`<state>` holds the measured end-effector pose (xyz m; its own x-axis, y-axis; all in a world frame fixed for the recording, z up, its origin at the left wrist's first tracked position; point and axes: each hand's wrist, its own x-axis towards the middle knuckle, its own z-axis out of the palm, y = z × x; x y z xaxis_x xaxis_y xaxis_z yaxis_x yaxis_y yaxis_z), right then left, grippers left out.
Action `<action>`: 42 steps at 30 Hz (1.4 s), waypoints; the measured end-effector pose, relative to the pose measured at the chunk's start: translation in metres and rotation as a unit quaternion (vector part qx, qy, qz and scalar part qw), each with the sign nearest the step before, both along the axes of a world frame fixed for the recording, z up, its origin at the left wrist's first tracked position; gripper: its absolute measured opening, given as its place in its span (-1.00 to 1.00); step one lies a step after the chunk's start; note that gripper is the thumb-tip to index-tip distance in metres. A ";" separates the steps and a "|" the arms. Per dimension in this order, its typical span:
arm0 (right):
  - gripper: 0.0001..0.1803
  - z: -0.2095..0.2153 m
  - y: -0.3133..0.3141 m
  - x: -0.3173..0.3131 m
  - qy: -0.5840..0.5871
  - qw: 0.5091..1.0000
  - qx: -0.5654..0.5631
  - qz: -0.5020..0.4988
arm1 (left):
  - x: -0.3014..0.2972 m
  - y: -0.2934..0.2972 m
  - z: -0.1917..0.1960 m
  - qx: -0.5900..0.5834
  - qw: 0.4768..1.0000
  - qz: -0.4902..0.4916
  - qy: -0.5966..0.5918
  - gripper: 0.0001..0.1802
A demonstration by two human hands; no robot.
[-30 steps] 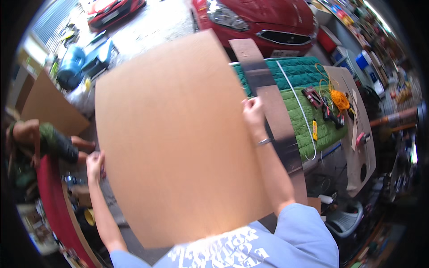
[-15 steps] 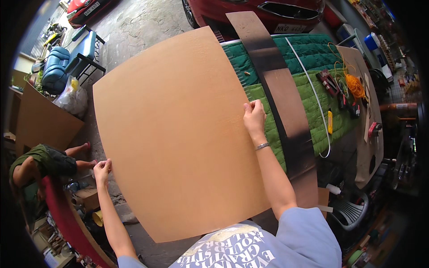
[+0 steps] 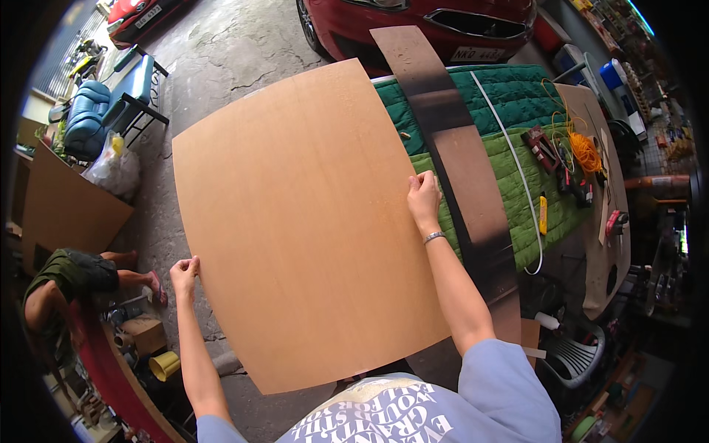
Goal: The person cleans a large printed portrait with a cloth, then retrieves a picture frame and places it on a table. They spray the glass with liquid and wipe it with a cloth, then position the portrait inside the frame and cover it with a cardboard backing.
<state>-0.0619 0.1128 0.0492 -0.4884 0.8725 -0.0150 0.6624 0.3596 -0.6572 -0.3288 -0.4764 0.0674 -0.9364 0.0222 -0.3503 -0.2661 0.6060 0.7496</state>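
A large, thin tan board, plywood-like, spans the space in front of me, its surface gently bowed. At its left edge, my left hand pinches it between thumb and fingers. My right hand grips the opposite edge, a little farther from me, with a bracelet at the wrist. Just right of that hand lies a long brown strip with dark bands, resting across a green quilted cloth. The board covers part of the floor and the quilt's left end.
On the quilt lie a white curved strip, a yellow cutter and orange cord. A red car stands beyond. Leftward are a blue padded bench, another board and a bending person. A chair sits lower right.
The board has shifted slightly right and looks narrower, its far edge a bit nearer. My left hand has moved right with it; the right hand keeps its grip. The person at left has shifted a leg.
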 end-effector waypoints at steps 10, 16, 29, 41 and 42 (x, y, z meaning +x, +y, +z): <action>-0.78 -0.003 0.002 -0.007 -0.043 0.999 0.024 0.001 | -0.005 0.011 -0.015 -0.023 0.999 0.026 -0.009 -0.73; -0.79 -0.005 0.002 -0.011 -0.053 0.998 0.022 0.006 | -0.005 0.017 -0.016 -0.080 0.997 0.016 0.012 -0.71; -0.81 -0.012 0.003 -0.012 -0.044 0.998 0.038 0.004 | -0.003 0.028 -0.017 -0.118 0.992 0.018 0.031 -0.66; -0.85 -0.008 0.003 -0.014 -0.073 0.986 0.147 0.015 | 0.009 0.050 0.006 -0.185 0.982 0.007 0.041 -0.68; -0.85 -0.005 0.009 -0.020 -0.110 0.984 0.141 0.013 | 0.010 0.052 0.009 -0.183 0.982 0.006 0.038 -0.68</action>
<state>-0.0817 0.1221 0.0437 -0.5220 0.8448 0.1179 0.7662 0.5252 -0.3702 -0.3192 -0.4242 0.0764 -0.9593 -0.1034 -0.2627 -0.2269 0.8362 0.4993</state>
